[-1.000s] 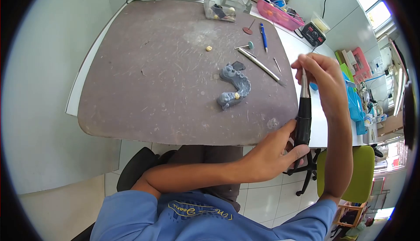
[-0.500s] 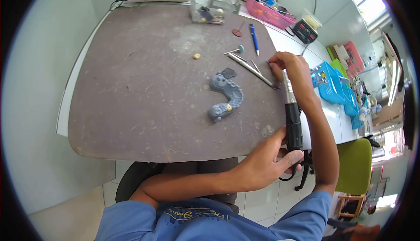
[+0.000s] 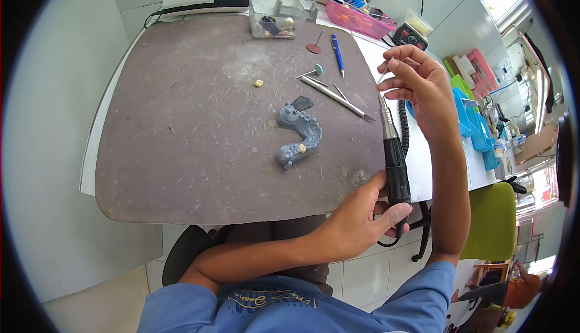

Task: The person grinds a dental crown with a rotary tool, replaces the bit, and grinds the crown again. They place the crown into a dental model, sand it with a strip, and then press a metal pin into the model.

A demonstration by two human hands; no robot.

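Observation:
My left hand [image 3: 362, 215] grips the black body of a rotary handpiece [image 3: 393, 158], which points up and away over the mat's right edge; its coiled cord [image 3: 403, 129] hangs beside it. My right hand [image 3: 417, 82] is raised above the handpiece's metal tip and pinches a thin metal bur [image 3: 386, 67] between its fingertips. A grey dental arch model [image 3: 299, 134] with one yellowish tooth lies on the brown work mat [image 3: 199, 121], to the left of both hands.
Loose on the mat lie a long metal instrument [image 3: 338, 99], a blue pen [image 3: 337, 55], a teal-tipped bur [image 3: 311, 72], a disc bur [image 3: 314, 46] and a small tooth [image 3: 258, 83]. A clear box [image 3: 275, 22], pink tray [image 3: 356, 19] and control unit [image 3: 411, 36] stand at the back.
My right hand went down to the mat beside the long instrument, then rose again with a thin bur pinched in its fingers. The left hand kept hold of the handpiece.

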